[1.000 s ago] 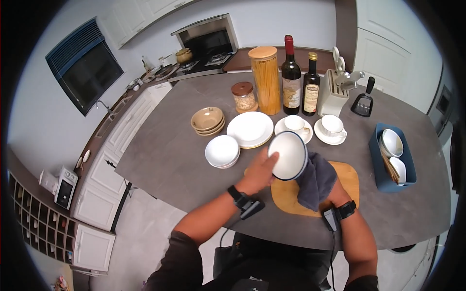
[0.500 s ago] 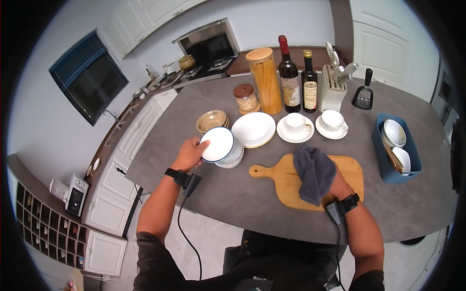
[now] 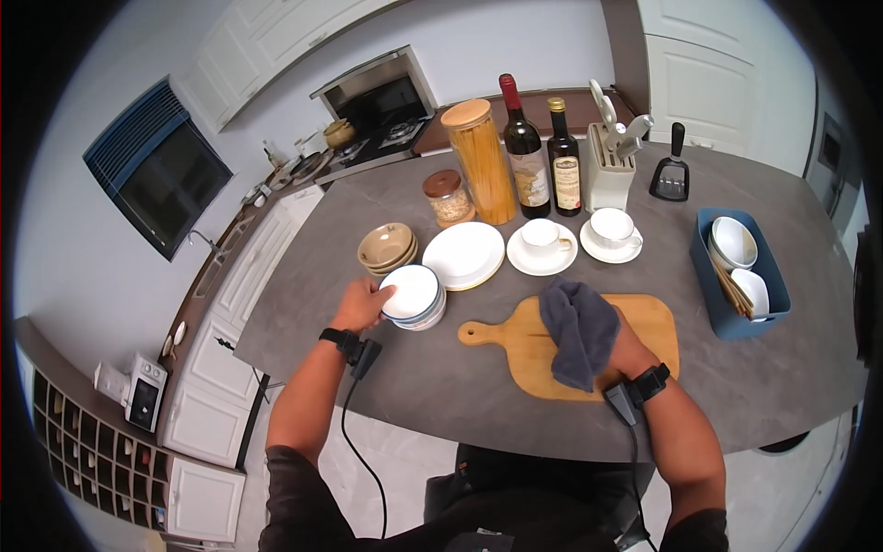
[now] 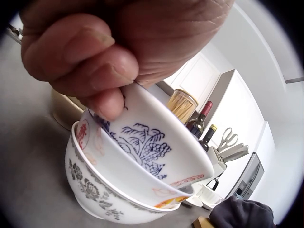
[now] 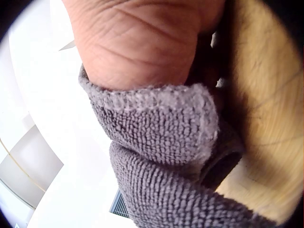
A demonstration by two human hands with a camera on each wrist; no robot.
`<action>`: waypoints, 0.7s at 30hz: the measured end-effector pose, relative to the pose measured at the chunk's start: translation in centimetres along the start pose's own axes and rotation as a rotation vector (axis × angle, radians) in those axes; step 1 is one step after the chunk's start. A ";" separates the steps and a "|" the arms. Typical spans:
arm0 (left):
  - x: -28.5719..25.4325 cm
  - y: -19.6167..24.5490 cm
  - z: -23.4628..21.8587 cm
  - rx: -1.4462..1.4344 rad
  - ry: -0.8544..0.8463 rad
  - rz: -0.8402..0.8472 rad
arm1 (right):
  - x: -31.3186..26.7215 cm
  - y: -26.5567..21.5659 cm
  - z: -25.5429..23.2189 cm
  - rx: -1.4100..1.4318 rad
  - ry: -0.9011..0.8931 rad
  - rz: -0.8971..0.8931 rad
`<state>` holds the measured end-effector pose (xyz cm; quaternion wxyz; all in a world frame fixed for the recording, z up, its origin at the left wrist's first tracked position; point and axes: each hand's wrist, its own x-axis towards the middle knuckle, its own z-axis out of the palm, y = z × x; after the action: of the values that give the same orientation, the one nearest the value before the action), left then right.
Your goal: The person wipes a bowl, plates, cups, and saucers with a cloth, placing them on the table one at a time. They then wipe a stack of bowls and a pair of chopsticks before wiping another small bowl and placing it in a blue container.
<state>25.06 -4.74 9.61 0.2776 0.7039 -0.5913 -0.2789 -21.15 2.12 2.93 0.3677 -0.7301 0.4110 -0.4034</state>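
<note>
My left hand (image 3: 357,306) pinches the near-left rim of a white bowl (image 3: 411,290) with a blue edge. In the left wrist view a blue plant pattern shows on this bowl's side, and it sits tilted inside other white bowls, the lowest bowl (image 4: 95,194) bearing a grey flower print. On the right, a dark grey cloth (image 3: 581,331) is bunched in my right hand (image 3: 633,354) over the wooden cutting board (image 3: 651,322). The cloth hides most of those fingers; the right wrist view shows the ribbed towelling (image 5: 156,128) against the palm.
Behind the white bowls stand stacked brown bowls (image 3: 384,245) and white plates (image 3: 464,253). Two cups (image 3: 540,236) on saucers sit further right. A pasta jar (image 3: 481,166), bottles (image 3: 526,161) and a knife block (image 3: 609,179) line the back. A blue bin (image 3: 727,322) holds bowls at right.
My left hand has carried the blue-rimmed bowl leftward from beside the cloth and lowered it into the white bowl stack. The right hand stays over the board with the cloth.
</note>
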 end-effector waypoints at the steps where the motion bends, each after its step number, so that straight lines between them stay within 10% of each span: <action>1: 0.1 -0.1 0.1 0.007 0.008 -0.004 | 0.0 -0.1 0.0 -0.029 0.001 -0.008; 11: 1.3 -3.4 1.6 0.049 0.123 0.048 | -0.4 0.1 -0.3 -0.141 0.039 -0.086; 14: 3.3 -6.2 0.8 0.324 0.383 0.139 | -0.5 1.7 0.1 0.032 0.041 -0.093; 21: -4.0 4.7 4.2 -0.073 0.258 0.436 | -1.1 1.8 -0.2 0.174 0.024 0.009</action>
<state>18.32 -1.69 10.37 0.4297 0.5791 -0.6783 -0.1414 -22.23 2.37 1.16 0.4267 -0.6885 0.3822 -0.4447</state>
